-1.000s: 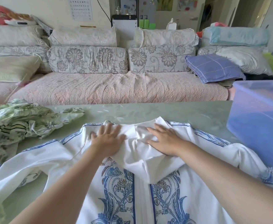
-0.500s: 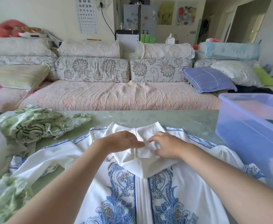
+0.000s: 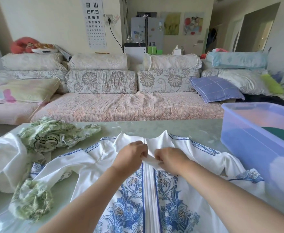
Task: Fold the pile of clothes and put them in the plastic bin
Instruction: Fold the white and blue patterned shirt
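A white garment with blue floral print (image 3: 148, 197) lies spread on the green table (image 3: 137, 126), collar toward the sofa. My left hand (image 3: 131, 156) and my right hand (image 3: 170, 158) sit side by side just below the collar, each with fingers curled, pinching the white fabric at the top of the central placket. A crumpled green floral garment (image 3: 53, 133) and a white cloth (image 3: 5, 158) form the pile at the left. The translucent blue plastic bin (image 3: 248, 140) stands at the right edge, with something dark green inside.
A sofa (image 3: 121, 106) with floral cushions runs along the far side of the table. A blue checked pillow (image 3: 215, 89) lies on its right end. More green floral cloth (image 3: 30, 200) lies at the table's near left.
My hands went from lying flat on the hood area to curling and pinching the fabric near the collar. They drew it toward me, so the folded white flap is gone and the placket shows.
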Tool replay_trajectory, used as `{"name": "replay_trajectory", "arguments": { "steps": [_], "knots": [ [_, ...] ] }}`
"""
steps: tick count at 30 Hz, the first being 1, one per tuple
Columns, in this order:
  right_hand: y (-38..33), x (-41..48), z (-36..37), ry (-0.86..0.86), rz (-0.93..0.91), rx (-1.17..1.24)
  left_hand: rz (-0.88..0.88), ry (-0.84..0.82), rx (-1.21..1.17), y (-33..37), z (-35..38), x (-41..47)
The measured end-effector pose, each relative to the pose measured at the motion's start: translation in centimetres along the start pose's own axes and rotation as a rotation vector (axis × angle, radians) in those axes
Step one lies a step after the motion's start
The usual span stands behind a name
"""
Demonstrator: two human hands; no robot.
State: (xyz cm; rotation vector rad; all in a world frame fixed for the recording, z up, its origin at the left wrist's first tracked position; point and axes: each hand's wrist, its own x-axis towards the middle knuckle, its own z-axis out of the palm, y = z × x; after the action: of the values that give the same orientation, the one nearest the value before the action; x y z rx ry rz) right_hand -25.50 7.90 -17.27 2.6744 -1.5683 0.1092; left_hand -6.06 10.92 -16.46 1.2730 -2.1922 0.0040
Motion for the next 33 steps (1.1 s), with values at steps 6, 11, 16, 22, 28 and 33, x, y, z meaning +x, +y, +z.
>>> {"name": "replay_trajectory", "arguments": {
  "steps": [6,11,16,22,28,33],
  "knots": [
    [-0.3,0.4,-1.0,0.246,-0.089,0.05,0.232,-0.088,0.225,-1.1,-0.7,-0.9],
    [-0.4,-0.9,-1.0,-0.415,0.041,0.254,-0.262,-0.951,-0.172,0.6,-0.8,-2.3],
    [0.0,0.2,-0.5,-0.053,0.123,0.331,-0.448,-0.354,-0.469,-0.6,-0.8,-0.7],
    [-0.5,0.6,3.3,-0.219,0.163,0.152,-0.243,-0.536,0.211,-2.6,2.2,-1.2],
    [3.2,2.1,5.2,-0.271,0.39,0.069,-0.276,-0.535,0.466,-4.8,3.3,-0.5],
    [3.4,5.6,6.2,0.047,0.331,-0.026,-0.209,-0.167,0.464,-7.0,5.3,2.8]
  ]
}}
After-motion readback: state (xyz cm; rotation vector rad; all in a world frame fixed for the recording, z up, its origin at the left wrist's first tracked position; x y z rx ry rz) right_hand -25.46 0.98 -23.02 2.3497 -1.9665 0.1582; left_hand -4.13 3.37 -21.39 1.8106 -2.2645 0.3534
